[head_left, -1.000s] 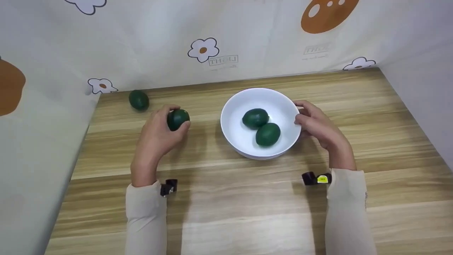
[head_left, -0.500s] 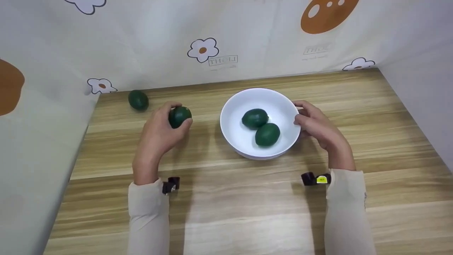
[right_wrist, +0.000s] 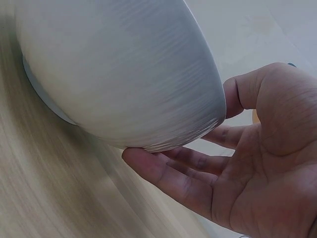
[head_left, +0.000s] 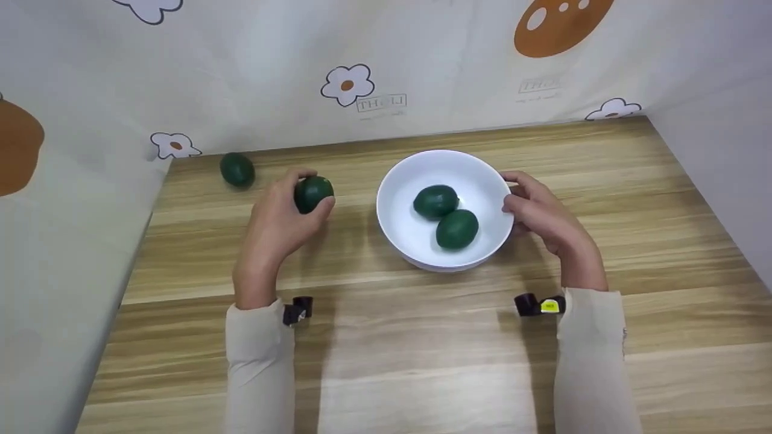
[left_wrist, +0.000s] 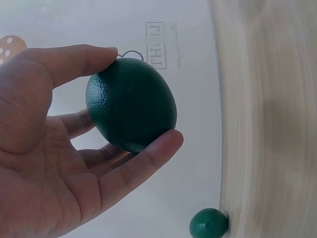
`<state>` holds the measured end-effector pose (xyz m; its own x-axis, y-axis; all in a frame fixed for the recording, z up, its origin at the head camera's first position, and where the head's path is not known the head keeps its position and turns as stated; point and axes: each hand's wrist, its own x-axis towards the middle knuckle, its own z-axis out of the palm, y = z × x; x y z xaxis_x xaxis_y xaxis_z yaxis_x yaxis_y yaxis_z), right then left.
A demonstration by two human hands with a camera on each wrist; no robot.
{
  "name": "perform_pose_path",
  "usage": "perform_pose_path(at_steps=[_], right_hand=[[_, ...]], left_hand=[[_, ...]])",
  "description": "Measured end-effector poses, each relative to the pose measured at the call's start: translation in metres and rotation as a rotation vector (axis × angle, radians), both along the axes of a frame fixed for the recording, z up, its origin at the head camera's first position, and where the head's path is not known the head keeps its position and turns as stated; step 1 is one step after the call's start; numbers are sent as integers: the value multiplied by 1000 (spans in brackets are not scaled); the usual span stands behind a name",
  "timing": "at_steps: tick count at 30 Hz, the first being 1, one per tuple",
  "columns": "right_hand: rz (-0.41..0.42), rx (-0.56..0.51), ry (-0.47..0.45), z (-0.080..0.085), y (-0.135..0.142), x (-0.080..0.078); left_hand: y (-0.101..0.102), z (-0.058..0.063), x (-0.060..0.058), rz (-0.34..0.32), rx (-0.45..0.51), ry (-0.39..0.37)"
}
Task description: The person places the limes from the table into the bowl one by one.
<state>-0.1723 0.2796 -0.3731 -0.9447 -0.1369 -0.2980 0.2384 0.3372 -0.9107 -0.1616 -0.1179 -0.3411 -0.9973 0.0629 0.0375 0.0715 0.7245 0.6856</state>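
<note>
My left hand (head_left: 274,226) holds a dark green lime (head_left: 313,194) between thumb and fingers, left of the white bowl (head_left: 403,238). In the left wrist view the lime (left_wrist: 133,106) appears raised off the table. My right hand (head_left: 549,220) grips the bowl's right side, thumb at the rim; in the right wrist view, fingers (right_wrist: 173,186) support the bowl's outer wall (right_wrist: 129,74). Inside the bowl two similar limes touch, one lime (head_left: 435,202) behind the other lime (head_left: 457,229). Another lime (head_left: 237,170) lies on the table at the back left.
A wooden table (head_left: 422,349) carries everything. Pale curtain-like sheets with flower prints (head_left: 347,85) stand along its back and sides. A small black wrist camera (head_left: 298,311) sits by the left cuff, with another wrist camera (head_left: 538,305) by the right cuff.
My left hand has shifted slightly right and away from me, carrying the lime toward the bowl. The right hand, the bowl and the other limes have stayed in place.
</note>
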Motion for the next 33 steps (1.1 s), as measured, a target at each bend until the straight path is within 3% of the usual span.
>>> perform_pose_path(at_steps=[17,33], right_hand=[[-7,0,-9,-1,0,-1],[-1,9,0,0,2,0]], left_hand=[[12,3,0,16,-13,-19],[21,1,-3,5,14,27]])
